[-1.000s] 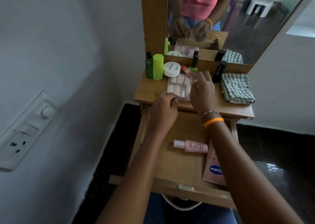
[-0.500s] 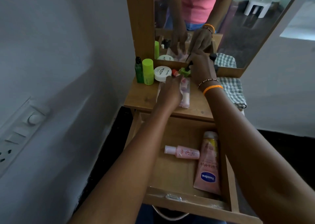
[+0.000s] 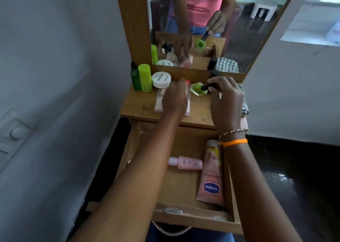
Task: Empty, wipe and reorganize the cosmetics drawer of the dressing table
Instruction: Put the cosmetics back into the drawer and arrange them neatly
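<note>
The drawer (image 3: 193, 218) stands pulled out under the dressing table top (image 3: 139, 106). A small pink bottle (image 3: 185, 163) and a pink Vaseline tube (image 3: 211, 177) lie inside it. My right hand (image 3: 226, 101) grips the black cap of a green nail polish bottle (image 3: 197, 89), which is tilted sideways just above the table top. My left hand (image 3: 174, 99) lies over a flat pink box of false nails (image 3: 158, 102). Its fingertips pinch a small red-topped bottle (image 3: 187, 81), mostly hidden by the fingers.
A dark green bottle (image 3: 135, 78), a lime cylinder (image 3: 145, 78) and a white round jar (image 3: 161, 79) stand at the back left of the top. Behind my right hand are a black bottle (image 3: 214, 74) and a checked cloth (image 3: 245, 107). The mirror (image 3: 239, 39) rises behind.
My right hand has taken the green nail polish by its cap and tipped it off the table. My left hand moved forward over the pink box to the red-topped bottle.
</note>
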Demonstrator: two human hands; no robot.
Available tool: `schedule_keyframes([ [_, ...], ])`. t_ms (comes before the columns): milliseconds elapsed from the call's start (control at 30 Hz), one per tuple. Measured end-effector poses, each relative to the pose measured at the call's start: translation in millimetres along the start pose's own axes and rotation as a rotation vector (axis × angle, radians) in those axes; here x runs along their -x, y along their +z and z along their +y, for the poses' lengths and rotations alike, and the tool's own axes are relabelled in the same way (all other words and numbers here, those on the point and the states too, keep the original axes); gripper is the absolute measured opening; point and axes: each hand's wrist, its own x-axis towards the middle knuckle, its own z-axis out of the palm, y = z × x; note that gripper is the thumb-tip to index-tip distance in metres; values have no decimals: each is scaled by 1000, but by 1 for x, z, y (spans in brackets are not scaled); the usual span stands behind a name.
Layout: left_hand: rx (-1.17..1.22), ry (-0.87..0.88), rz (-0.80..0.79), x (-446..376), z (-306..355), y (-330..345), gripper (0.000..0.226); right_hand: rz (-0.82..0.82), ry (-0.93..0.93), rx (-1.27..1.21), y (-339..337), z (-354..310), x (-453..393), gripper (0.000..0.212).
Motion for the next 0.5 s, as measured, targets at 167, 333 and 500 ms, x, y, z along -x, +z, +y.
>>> schedule_keyframes([
  [167,234,-74,89,49,-16,-39,13,12,83,-127,-4,-17,49,21],
  [333,371,-125,55,126,-72,-66,26,-167,162,-253,14,-41,110,30],
  [500,293,-162,40,161,-110,-66,21,-384,215,-307,49,-54,144,29],
])
